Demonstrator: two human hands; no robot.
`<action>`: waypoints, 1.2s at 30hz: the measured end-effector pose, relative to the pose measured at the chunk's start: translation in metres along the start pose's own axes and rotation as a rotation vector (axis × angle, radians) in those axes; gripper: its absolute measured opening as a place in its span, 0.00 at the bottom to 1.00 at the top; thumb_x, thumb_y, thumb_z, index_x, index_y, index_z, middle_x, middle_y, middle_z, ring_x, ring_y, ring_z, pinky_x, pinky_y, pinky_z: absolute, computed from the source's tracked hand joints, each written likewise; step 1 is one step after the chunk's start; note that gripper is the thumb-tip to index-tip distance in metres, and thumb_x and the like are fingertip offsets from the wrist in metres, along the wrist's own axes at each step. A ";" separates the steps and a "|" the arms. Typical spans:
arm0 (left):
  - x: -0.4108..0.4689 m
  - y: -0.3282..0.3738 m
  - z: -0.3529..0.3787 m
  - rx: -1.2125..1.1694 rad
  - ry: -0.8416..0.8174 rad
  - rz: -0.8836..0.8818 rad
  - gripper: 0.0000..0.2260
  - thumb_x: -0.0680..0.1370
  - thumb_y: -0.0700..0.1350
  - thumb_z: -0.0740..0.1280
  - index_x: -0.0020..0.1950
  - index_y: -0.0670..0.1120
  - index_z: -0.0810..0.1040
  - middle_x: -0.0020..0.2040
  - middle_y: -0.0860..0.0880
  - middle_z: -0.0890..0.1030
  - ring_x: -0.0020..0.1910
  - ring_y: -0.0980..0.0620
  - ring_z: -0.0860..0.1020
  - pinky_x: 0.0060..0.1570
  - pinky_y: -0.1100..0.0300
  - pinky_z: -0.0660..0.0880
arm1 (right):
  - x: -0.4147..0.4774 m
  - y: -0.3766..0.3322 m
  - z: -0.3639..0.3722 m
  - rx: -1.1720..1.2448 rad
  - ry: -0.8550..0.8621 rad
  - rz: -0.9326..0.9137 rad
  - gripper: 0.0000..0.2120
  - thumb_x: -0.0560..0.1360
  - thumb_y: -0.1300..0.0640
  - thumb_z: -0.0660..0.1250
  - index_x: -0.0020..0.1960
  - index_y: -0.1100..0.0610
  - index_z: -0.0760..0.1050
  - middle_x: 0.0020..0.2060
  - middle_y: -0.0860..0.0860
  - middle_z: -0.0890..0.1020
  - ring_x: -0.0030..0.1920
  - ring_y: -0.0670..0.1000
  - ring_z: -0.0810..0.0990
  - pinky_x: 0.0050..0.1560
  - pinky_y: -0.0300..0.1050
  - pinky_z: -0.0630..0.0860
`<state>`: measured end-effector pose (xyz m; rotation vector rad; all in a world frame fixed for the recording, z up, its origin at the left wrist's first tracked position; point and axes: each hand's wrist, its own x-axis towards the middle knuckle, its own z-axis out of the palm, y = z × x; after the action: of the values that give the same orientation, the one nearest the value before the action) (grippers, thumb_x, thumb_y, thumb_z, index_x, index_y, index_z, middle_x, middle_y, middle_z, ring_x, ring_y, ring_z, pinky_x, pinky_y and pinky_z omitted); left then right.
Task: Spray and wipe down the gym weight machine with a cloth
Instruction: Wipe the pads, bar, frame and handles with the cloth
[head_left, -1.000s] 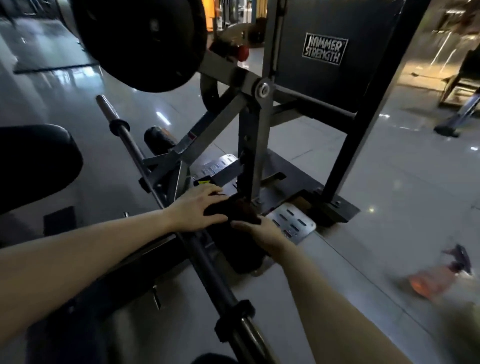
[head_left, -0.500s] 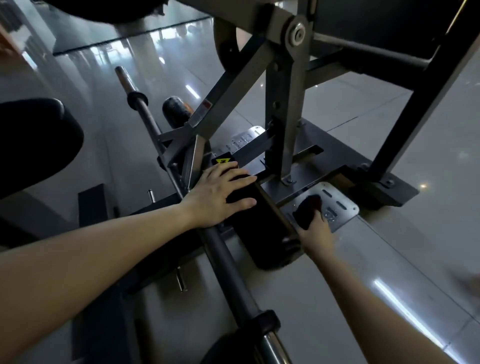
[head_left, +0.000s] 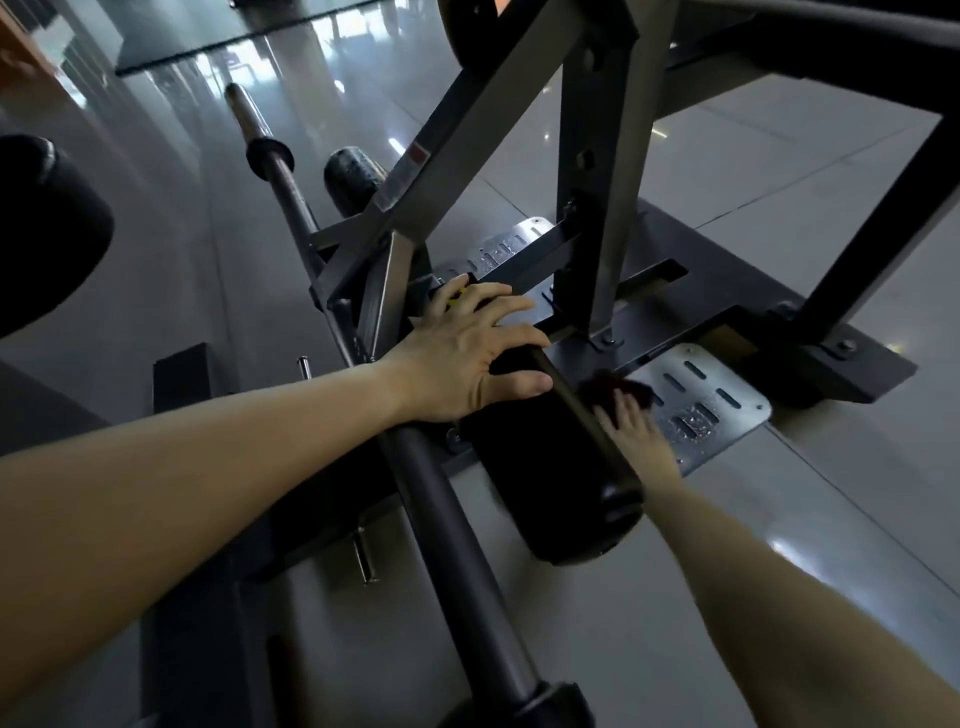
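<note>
A glossy pale tiled floor (head_left: 779, 171) throws back streaks of light, and a dark mat lies across it at the far end. The grey steel weight machine (head_left: 597, 156) stands on it and fills most of the view, with upright and slanting struts bolted to a dark base plate. A long dark bar (head_left: 441, 499) runs diagonally from the near edge up toward the far left, passing under the left forearm. A black seat pad (head_left: 47, 234) bulges in at the left edge. Just right of the bar lies a black padded roller (head_left: 550, 467), its round end facing the camera. Beside the roller is a silver slotted foot plate (head_left: 727, 400).

The left hand (head_left: 462, 358) rests on the far end of the roller, fingers spread wide and straight, thumb laid along its side, gripping nothing. The right hand (head_left: 634, 436) reaches between roller and foot plate. Its fingers hold a dark bunched cloth (head_left: 615, 392) against the plate's near corner.

A small red-and-white sticker (head_left: 415, 154) sits on the slanting strut, and a sliver of yellow label (head_left: 458, 298) peeks out past the left fingers. Both are probably warning labels, but their print is too blurred to read.
</note>
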<state>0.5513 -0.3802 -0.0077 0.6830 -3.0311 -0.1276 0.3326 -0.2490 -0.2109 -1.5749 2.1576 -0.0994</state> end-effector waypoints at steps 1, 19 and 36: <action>0.001 0.000 0.001 0.010 -0.002 0.005 0.36 0.74 0.76 0.44 0.73 0.61 0.71 0.80 0.52 0.63 0.81 0.52 0.50 0.78 0.45 0.38 | 0.006 0.008 -0.014 -0.041 0.070 0.122 0.37 0.79 0.36 0.43 0.82 0.56 0.50 0.81 0.61 0.46 0.81 0.61 0.46 0.79 0.60 0.47; 0.004 -0.001 0.004 0.109 0.052 0.015 0.33 0.77 0.74 0.44 0.69 0.59 0.76 0.73 0.51 0.72 0.78 0.51 0.59 0.79 0.43 0.45 | 0.042 0.050 -0.027 -0.227 0.199 0.287 0.30 0.82 0.48 0.44 0.81 0.59 0.54 0.80 0.65 0.51 0.80 0.63 0.50 0.78 0.60 0.50; 0.004 0.002 0.000 0.091 0.059 0.022 0.37 0.75 0.75 0.41 0.68 0.58 0.77 0.67 0.51 0.74 0.74 0.49 0.64 0.78 0.45 0.44 | -0.078 0.001 0.005 0.017 0.272 -0.047 0.27 0.72 0.65 0.71 0.70 0.66 0.71 0.66 0.70 0.75 0.68 0.69 0.73 0.66 0.59 0.76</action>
<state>0.5471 -0.3804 -0.0078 0.6463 -3.0020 0.0304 0.3527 -0.1759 -0.1904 -1.6848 2.3148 -0.3652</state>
